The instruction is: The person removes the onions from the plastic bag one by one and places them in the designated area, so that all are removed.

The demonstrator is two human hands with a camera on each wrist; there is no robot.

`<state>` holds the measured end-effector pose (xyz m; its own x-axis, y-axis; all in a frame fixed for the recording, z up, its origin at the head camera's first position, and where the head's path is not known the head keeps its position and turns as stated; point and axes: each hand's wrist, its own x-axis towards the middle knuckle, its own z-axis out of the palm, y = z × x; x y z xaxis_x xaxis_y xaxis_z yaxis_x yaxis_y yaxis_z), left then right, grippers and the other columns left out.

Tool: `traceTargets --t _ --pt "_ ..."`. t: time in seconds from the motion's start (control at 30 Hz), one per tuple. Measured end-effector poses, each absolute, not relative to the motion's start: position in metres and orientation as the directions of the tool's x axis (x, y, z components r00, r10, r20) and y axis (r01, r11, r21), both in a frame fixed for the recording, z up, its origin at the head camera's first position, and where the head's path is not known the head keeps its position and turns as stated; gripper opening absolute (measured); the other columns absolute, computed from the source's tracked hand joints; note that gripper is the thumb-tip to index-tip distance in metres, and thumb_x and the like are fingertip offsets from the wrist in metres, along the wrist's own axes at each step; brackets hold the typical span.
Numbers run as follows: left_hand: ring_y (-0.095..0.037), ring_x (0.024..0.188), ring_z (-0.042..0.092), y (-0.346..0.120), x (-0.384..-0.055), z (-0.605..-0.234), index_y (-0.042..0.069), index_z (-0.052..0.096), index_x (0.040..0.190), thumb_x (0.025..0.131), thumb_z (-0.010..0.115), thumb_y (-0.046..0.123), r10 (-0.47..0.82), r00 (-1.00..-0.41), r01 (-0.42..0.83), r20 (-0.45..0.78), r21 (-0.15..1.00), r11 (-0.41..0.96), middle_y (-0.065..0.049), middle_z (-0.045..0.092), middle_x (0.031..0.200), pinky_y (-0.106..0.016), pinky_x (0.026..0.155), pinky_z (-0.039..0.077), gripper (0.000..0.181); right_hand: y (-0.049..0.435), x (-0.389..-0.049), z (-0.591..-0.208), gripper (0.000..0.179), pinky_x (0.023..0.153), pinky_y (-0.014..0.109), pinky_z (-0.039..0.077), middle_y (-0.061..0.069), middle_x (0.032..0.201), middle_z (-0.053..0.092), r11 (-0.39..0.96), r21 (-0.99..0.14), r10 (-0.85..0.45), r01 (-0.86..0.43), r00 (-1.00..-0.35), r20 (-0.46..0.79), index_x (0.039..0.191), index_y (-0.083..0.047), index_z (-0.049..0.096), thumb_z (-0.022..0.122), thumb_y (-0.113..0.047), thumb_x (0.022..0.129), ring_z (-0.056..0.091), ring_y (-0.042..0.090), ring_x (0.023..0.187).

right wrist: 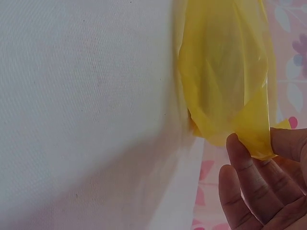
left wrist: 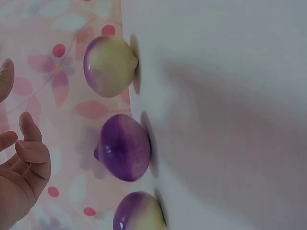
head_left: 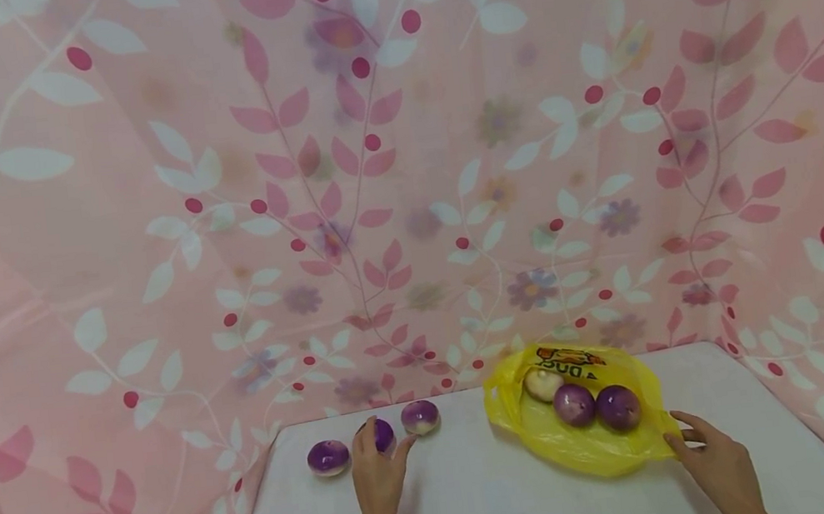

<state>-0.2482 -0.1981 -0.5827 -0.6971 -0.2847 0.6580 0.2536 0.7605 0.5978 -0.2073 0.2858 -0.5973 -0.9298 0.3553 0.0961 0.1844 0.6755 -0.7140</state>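
Three glossy purple-and-cream turnips stand in a row at the left of the table: a left one [head_left: 328, 458], a middle one [left wrist: 125, 147] and a right one [head_left: 420, 417]. My left hand [head_left: 380, 474] hovers over the middle one with its fingers spread, overlapping it in the head view. In the left wrist view the fingers [left wrist: 33, 151] are apart from the turnips and hold nothing. My right hand [head_left: 720, 463] pinches the right edge of a yellow plastic bag [head_left: 591, 456] between thumb and fingers. The bag's mouth gapes, showing a cream turnip [head_left: 544, 385] and two purple ones [head_left: 619, 408] inside.
The white table [head_left: 481, 484] ends at the back against a pink curtain [head_left: 407, 207] printed with leaves and flowers. Dark print [head_left: 572, 360] marks the bag's far side.
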Motion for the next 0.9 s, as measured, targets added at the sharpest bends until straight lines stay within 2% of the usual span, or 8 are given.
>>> traceTargets --t 0.07,0.13,0.2,0.27,0.6,0.9 --pt "-0.028 0.079 0.064 -0.193 -0.248 -0.584 -0.002 0.058 0.127 0.063 0.093 0.027 -0.275 -0.697 0.258 0.662 0.589 0.766 -0.023 0.059 0.114 -0.043 0.07 0.056 0.079 0.286 -0.208 -0.598 0.05 0.073 0.053 0.054 0.027 0.1 0.069 0.672 -0.715 0.362 0.192 -0.928 0.092 0.129 0.003 0.057 0.072 -0.024 0.09 0.069 0.035 0.078" --pt "-0.016 0.066 0.058 -0.187 -0.248 -0.584 -0.001 0.058 0.127 0.064 0.093 0.027 -0.264 -0.702 0.267 0.662 0.588 0.763 -0.021 0.06 0.113 -0.035 0.062 0.055 0.078 0.285 -0.208 -0.598 0.05 0.072 0.052 0.054 0.027 0.1 0.069 0.67 -0.717 0.367 0.192 -0.926 0.094 0.129 0.003 0.057 0.073 -0.023 0.089 0.069 0.035 0.077" --pt "-0.007 0.058 0.048 -0.181 -0.249 -0.584 0.0 0.059 0.127 0.064 0.093 0.028 -0.255 -0.706 0.278 0.661 0.59 0.758 -0.019 0.061 0.11 -0.029 0.055 0.051 0.077 0.285 -0.208 -0.599 0.05 0.072 0.052 0.054 0.027 0.099 0.069 0.669 -0.719 0.368 0.189 -0.925 0.099 0.129 0.003 0.057 0.073 -0.023 0.089 0.07 0.035 0.077" --pt "-0.002 0.058 0.046 -0.175 -0.249 -0.585 0.0 0.06 0.126 0.064 0.093 0.03 -0.242 -0.705 0.295 0.666 0.586 0.754 -0.017 0.062 0.109 -0.025 0.054 0.048 0.076 0.284 -0.208 -0.599 0.049 0.071 0.051 0.055 0.027 0.098 0.069 0.669 -0.72 0.366 0.182 -0.924 0.107 0.128 0.003 0.058 0.073 -0.022 0.089 0.07 0.035 0.076" --pt "0.0 0.058 0.044 -0.145 -0.252 -0.587 0.0 0.059 0.129 0.066 0.091 0.036 -0.183 -0.705 0.375 0.685 0.579 0.723 -0.018 0.061 0.109 -0.02 0.052 0.046 0.079 0.285 -0.207 -0.6 0.048 0.072 0.052 0.054 0.027 0.097 0.069 0.669 -0.724 0.366 0.168 -0.922 0.125 0.128 0.003 0.058 0.073 -0.021 0.089 0.07 0.035 0.076" --pt "0.003 0.054 0.041 -0.116 -0.254 -0.594 0.001 0.06 0.126 0.071 0.088 0.037 -0.119 -0.737 0.438 0.665 0.604 0.666 -0.014 0.061 0.113 -0.014 0.05 0.043 0.071 0.287 -0.207 -0.6 0.05 0.073 0.053 0.054 0.027 0.1 0.069 0.669 -0.722 0.359 0.177 -0.927 0.105 0.13 0.002 0.057 0.072 -0.023 0.089 0.07 0.036 0.079"
